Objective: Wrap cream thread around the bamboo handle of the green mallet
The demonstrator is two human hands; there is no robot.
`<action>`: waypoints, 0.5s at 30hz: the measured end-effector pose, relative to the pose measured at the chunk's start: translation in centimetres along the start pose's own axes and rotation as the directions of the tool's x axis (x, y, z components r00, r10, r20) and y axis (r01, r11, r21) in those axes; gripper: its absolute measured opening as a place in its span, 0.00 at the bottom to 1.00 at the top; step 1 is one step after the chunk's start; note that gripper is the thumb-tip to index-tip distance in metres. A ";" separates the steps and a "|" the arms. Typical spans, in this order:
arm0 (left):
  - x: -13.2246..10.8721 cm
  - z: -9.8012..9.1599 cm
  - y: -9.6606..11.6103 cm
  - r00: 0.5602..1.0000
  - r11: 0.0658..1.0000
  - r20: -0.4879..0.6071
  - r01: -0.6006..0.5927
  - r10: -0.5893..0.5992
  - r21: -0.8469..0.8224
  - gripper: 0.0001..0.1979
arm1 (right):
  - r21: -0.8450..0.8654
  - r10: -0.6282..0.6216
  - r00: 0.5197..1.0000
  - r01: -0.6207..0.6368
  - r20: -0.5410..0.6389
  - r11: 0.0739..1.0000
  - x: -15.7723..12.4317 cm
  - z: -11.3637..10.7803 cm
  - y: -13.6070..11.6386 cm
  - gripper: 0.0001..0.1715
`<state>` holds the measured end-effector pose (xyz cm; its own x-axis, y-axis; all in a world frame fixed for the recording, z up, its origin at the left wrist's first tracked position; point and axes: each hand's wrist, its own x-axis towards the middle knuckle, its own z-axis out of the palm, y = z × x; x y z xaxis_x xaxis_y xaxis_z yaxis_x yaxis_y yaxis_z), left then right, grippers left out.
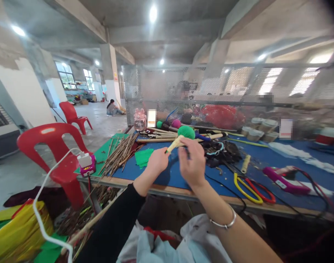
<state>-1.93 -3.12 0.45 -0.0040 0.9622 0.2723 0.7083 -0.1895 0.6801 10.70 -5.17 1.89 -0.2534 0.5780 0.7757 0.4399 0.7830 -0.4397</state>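
Observation:
My left hand (158,160) is closed around the lower part of a short, pale yellow stick (173,145) that tilts up to the right over the table. My right hand (193,160) has its fingertips bent onto the stick's upper end, which looks wrapped in a thin pale material; the other fingers curl loosely. A fuzzy green ball (186,132) shows just beyond that end; whether it is joined to the stick I cannot tell. Below and left of the hands lies a piece of green cloth or paper (144,158).
Thin brown sticks (119,155) are heaped at the left of the blue table (172,179). Yellow-and-red-handled scissors (250,190), a pale roll (246,164) and a purple power strip (286,180) lie to the right. A mesh screen (224,87) stands behind; a red chair (60,128) is left.

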 end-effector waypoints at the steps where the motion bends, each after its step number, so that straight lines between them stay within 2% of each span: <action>1: -0.3 -0.2 -0.3 1.000 0.999 0.016 -0.022 0.022 -0.047 0.13 | 0.004 0.101 0.981 -0.102 -0.166 0.995 0.3 -0.5 1.6 0.21; 2: -0.6 -0.3 -0.6 0.999 0.991 0.034 -0.029 0.034 -0.128 0.14 | 0.033 0.200 0.944 -0.198 -0.262 0.980 0.2 -0.7 3.1 0.20; 3: -1.0 -0.4 -0.8 0.998 0.971 0.054 -0.018 0.032 -0.236 0.14 | 0.070 0.291 0.913 -0.283 -0.287 0.957 0.0 -0.5 4.3 0.21; 4: -1.3 -0.4 -1.1 0.997 0.938 0.077 0.013 0.014 -0.348 0.15 | 0.101 0.358 0.898 -0.344 -0.256 0.934 -0.2 0.0 5.3 0.20; 6: -1.9 -0.5 -1.6 0.994 0.847 0.102 0.089 -0.041 -0.524 0.18 | 0.164 0.393 0.912 -0.372 -0.119 0.914 -0.4 1.5 6.5 0.19; 9: -2.2 -0.4 -2.6 0.995 0.771 0.058 0.103 -0.086 -0.628 0.20 | 0.288 0.249 0.956 -0.284 0.153 0.915 0.5 3.9 6.6 0.19; 11: -2.1 -0.5 -3.5 0.996 0.792 -0.021 0.057 -0.088 -0.608 0.20 | 0.307 0.127 0.941 -0.228 0.315 0.924 1.3 4.7 6.1 0.18; 13: -1.8 -0.6 -4.4 0.990 0.837 -0.109 0.012 -0.086 -0.548 0.18 | 0.248 0.064 0.921 -0.170 0.385 0.954 1.8 5.0 5.6 0.18; 15: -1.6 -0.6 -5.2 0.981 0.864 -0.168 -0.003 -0.094 -0.504 0.17 | 0.194 0.058 0.928 -0.138 0.369 0.971 1.6 5.1 5.2 0.21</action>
<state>-6.04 -3.77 -3.05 -0.1891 0.9293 0.3172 0.2564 -0.2650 0.9295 8.21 1.00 -1.50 -0.5271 0.6664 0.5273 0.2953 0.7255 -0.6217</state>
